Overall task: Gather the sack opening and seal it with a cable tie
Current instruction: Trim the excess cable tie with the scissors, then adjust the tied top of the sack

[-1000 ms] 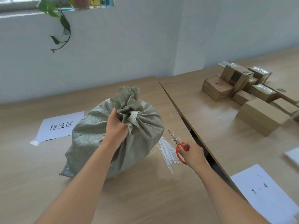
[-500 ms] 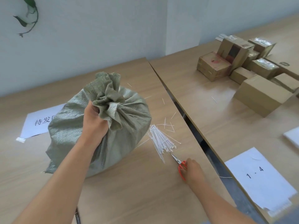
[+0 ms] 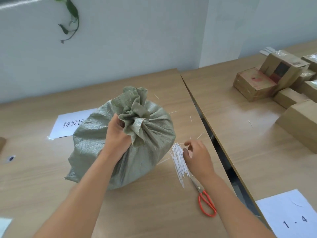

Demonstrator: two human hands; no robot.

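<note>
Green woven sack sits plump on the table, top bunched into a ruffled neck. Left hand grips that neck tight; right hand pinches at the white ties beside it, scissors nearby.

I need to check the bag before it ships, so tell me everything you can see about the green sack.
The green woven sack looks like coarse plastic weave, full and rounded, standing upright on the wooden table. Its mouth is gathered into a ruffled neck at the top, cinched tight; whether a tie circles it cannot be told. The left hand grips the neck. A bottom corner flares flat at its left. Its back edge overlaps a printed paper sheet. A bundle of white cable ties lies beside it.
</note>
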